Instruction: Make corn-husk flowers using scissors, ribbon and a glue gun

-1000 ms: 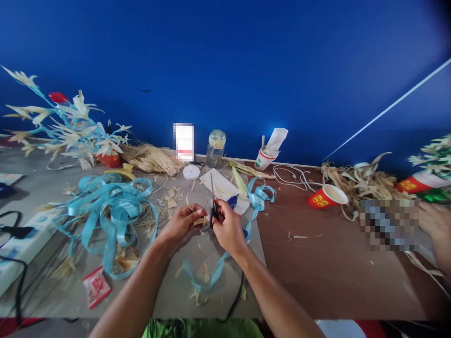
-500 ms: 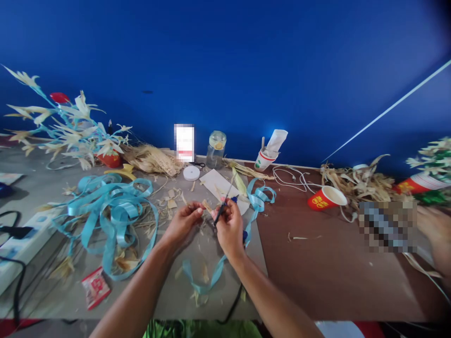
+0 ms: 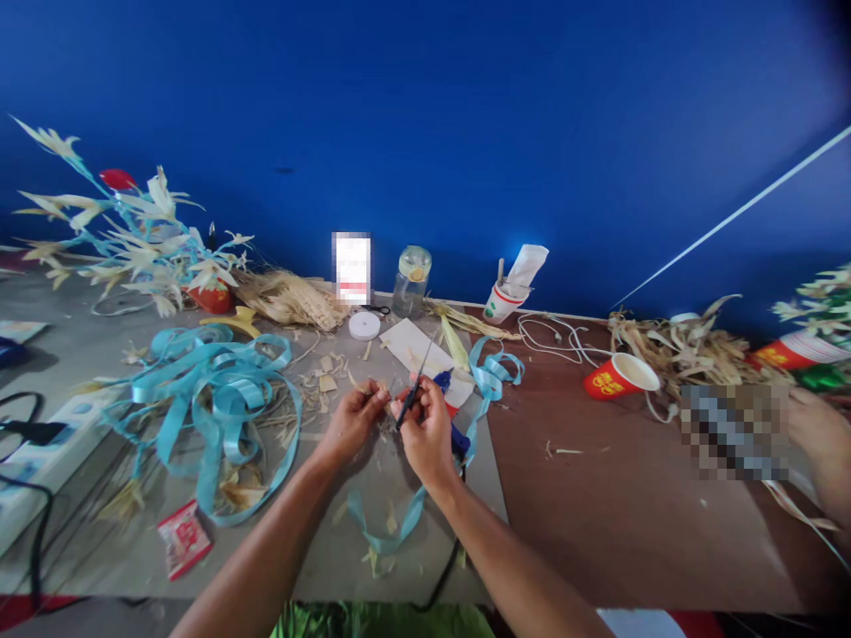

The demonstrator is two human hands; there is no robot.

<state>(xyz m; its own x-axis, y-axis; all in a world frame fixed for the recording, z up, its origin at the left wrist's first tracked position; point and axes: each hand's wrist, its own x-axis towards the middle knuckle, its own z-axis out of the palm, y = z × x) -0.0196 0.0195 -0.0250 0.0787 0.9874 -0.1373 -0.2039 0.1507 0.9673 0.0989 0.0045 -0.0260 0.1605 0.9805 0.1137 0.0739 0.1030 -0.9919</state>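
Note:
My left hand (image 3: 354, 422) is closed in a pinch on a small piece of dried corn husk (image 3: 363, 385). Close beside it, my right hand (image 3: 428, 436) grips a slim black tool (image 3: 409, 404) whose long thin tip points up and away; its exact kind is not clear. The fingertips of both hands are nearly touching over the grey table. Partly hidden behind the right hand lies a blue tool (image 3: 460, 440). Light blue ribbon (image 3: 392, 537) curls on the table below the hands, and husk scraps (image 3: 327, 382) are scattered to the left.
A heap of blue ribbon (image 3: 230, 390), a power strip (image 3: 53, 443) and a husk-flower arrangement (image 3: 160, 230) occupy the left. Behind stand a glass jar (image 3: 410, 288) and a white cup (image 3: 498, 304). Rightward are a red paper cup (image 3: 621, 376) and another person's hand (image 3: 821, 434).
My two hands have drawn slightly closer together, and the husk piece between them is less exposed. The black tool stays in my right hand. The whole view has shifted slightly.

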